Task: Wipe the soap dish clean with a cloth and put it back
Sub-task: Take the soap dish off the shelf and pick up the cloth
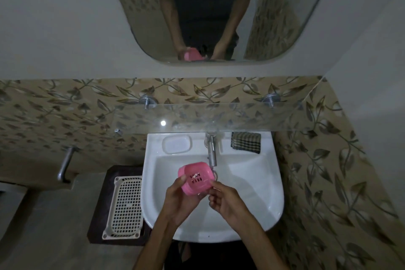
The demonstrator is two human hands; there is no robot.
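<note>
A pink slotted soap dish (195, 178) is held tilted over the basin of the white sink (252, 193). My left hand (179, 199) grips its left and lower side from beneath. My right hand (225, 199) pinches its right edge with thumb and fingers. A folded checked cloth (246, 142) lies on the sink's back rim at the right, untouched. The moulded soap recess (177, 144) on the back rim at the left holds nothing.
A metal tap (211, 151) juts over the basin just behind the dish. A glass shelf (219, 118) hangs above the sink, a mirror (208, 17) above that. Left of the sink, a perforated plastic tray (125, 206) rests on a dark stand.
</note>
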